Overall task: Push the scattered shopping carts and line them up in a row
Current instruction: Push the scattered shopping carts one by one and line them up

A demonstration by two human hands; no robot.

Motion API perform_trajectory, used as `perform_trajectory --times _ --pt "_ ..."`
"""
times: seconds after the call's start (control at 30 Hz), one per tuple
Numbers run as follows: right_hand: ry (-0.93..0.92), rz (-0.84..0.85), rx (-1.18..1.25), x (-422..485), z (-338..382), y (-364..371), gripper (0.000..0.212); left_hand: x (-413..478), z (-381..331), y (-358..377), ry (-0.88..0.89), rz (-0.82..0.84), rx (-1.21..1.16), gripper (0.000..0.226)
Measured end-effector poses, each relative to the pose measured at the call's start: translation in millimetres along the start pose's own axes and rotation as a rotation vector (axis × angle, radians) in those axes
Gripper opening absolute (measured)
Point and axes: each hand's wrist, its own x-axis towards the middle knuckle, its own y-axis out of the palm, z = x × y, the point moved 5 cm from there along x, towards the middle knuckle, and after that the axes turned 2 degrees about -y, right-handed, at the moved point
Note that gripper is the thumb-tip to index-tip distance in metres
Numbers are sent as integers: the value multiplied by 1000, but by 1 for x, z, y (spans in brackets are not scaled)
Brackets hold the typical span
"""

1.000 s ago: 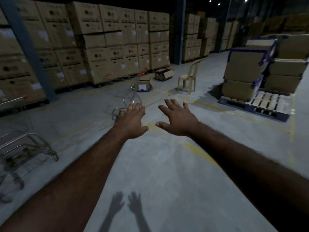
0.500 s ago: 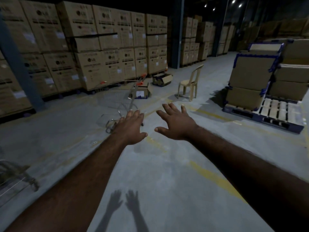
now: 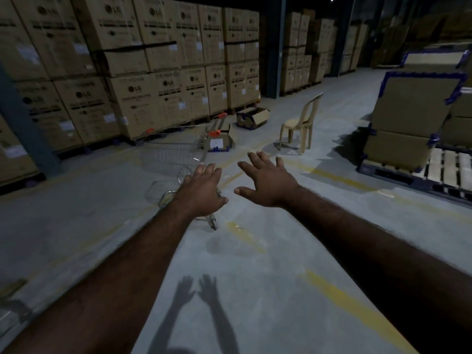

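Head view: two empty hands reach out toward a wire shopping cart in a dim warehouse.

Head view, in detail: the left hand [image 3: 201,190] and the right hand [image 3: 265,182] are stretched forward side by side, palms down, fingers straight and spread, grasping nothing. The shopping cart [image 3: 173,154] sits on the concrete floor [image 3: 76,226] ahead and left of centre. The left hand covers its near end, so I cannot tell whether it touches. One caster [image 3: 213,223] shows just below that wrist, and the orange handle ends [image 3: 219,115] lie on the far side, near the stacked LG cartons [image 3: 158,95]. Just beyond the cart are a small cardboard box [image 3: 219,143] and an open box [image 3: 252,118], with a beige plastic chair [image 3: 298,126] to the right. Wrapped cartons [image 3: 408,118] stand on a pallet [image 3: 434,172] far right. The hands' shadows [image 3: 201,290] fall on the floor between the forearms.
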Motion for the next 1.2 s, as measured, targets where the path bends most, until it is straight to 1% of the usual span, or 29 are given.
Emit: perform_trajectory --times 0.23,0.33,0.4,0.57,0.8,0.9,1.0,1.1,1.2 --pt "-41 -10 16 148 -90 15 82 169 21 5 -54 -10 40 93" --pt "-51 -23 3 210 -126 16 84 232 26 6 -57 -27 8 92" --pt "-58 -17 15 244 -142 21 84 266 31 12 -59 -2 0 92" --pt "-82 -6 2 334 -183 43 85 362 57 25 -71 -26 1 91" --pt "-73 10 17 475 -237 96 83 521 111 65 -48 -39 -30 91" --pt "-37 46 51 540 -259 110 83 590 136 80 -39 -7 -45 91" --pt "-8 46 49 603 -282 118 83 651 159 91 -43 8 -46 90" --pt "-22 64 59 654 -300 135 85 700 177 107 -50 54 -67 89" --pt "-41 73 45 706 -322 154 86 749 192 125 -70 60 -63 87"
